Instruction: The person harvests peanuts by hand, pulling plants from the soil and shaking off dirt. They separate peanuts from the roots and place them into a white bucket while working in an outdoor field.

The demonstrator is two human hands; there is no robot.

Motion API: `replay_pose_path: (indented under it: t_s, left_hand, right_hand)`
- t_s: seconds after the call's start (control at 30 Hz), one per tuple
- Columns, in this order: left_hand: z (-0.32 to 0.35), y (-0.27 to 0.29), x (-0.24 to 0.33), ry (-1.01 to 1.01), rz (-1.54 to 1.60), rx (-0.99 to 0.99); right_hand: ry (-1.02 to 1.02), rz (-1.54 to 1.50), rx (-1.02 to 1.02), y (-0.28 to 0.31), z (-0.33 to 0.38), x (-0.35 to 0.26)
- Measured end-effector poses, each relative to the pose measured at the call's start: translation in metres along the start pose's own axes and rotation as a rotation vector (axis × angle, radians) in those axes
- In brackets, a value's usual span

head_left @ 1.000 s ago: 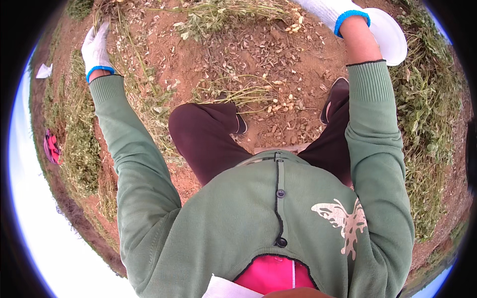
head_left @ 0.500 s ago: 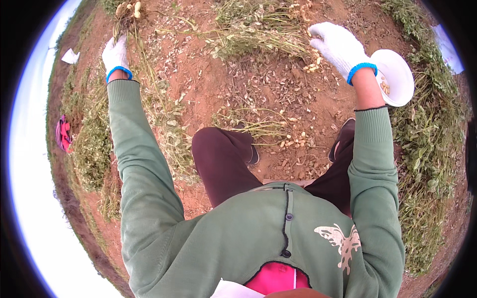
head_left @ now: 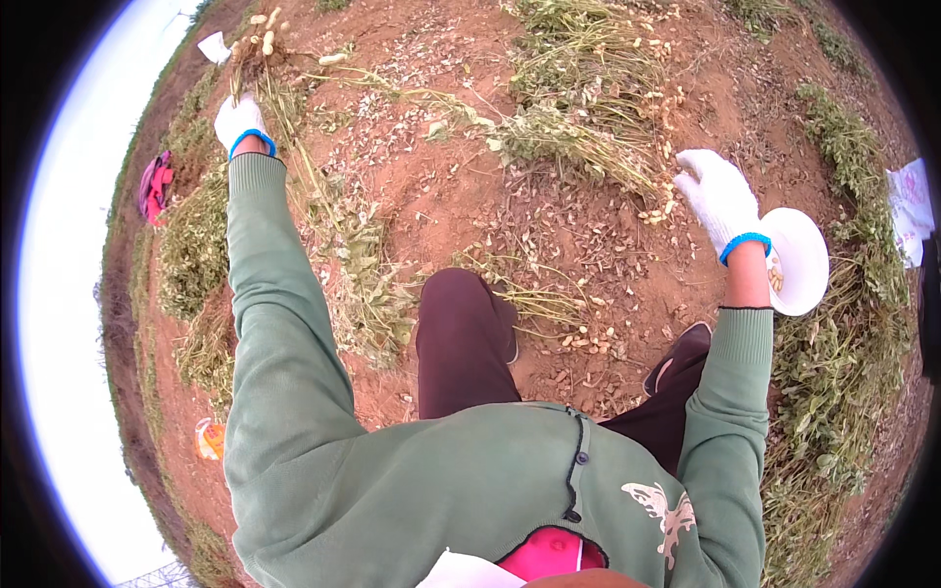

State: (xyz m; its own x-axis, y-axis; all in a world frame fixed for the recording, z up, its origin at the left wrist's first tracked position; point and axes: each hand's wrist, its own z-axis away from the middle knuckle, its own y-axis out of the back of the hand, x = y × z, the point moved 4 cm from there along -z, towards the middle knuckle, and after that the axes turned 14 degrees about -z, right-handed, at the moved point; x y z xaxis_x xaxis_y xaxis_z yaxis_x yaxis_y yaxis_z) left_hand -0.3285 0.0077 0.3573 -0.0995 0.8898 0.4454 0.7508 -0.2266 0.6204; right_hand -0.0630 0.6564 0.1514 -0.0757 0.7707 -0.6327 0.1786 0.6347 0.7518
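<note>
Up beyond the white bowl [head_left: 802, 257], far to its left, the peanut plant [head_left: 257, 44] now hangs lifted higher off the red soil [head_left: 470, 196], clenched in the left hand [head_left: 240, 122]. Beside the bowl, the right hand [head_left: 718, 196] has swung down, grip loosely curled over pods; whether it holds any I cannot tell.

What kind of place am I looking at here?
Most likely an open peanut field at harvest: bare reddish soil, uprooted plants with pale pods lying on it, and a white bowl by the right hand. The left hand grips a plant stalk.
</note>
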Motion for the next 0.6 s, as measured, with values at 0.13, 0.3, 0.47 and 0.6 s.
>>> replay_pose_path:
  t_s: [0.13,0.3,0.47,0.6]
  left_hand:
    - [-0.004,0.023,-0.007,0.041,-0.048,0.033]
    - [-0.025,0.016,-0.069,0.134,-0.088,0.024]
    - [-0.047,0.037,-0.126,0.252,0.174,0.117]
    - [-0.044,0.055,-0.136,0.148,0.010,0.070]
  right_hand:
    - [-0.013,0.005,0.016,0.006,0.003,-0.004]
    - [-0.027,-0.017,0.005,0.009,0.007,-0.011]
    - [-0.014,0.021,0.012,0.014,0.010,-0.001]
    - [-0.053,-0.004,0.005,0.012,0.009,-0.005]
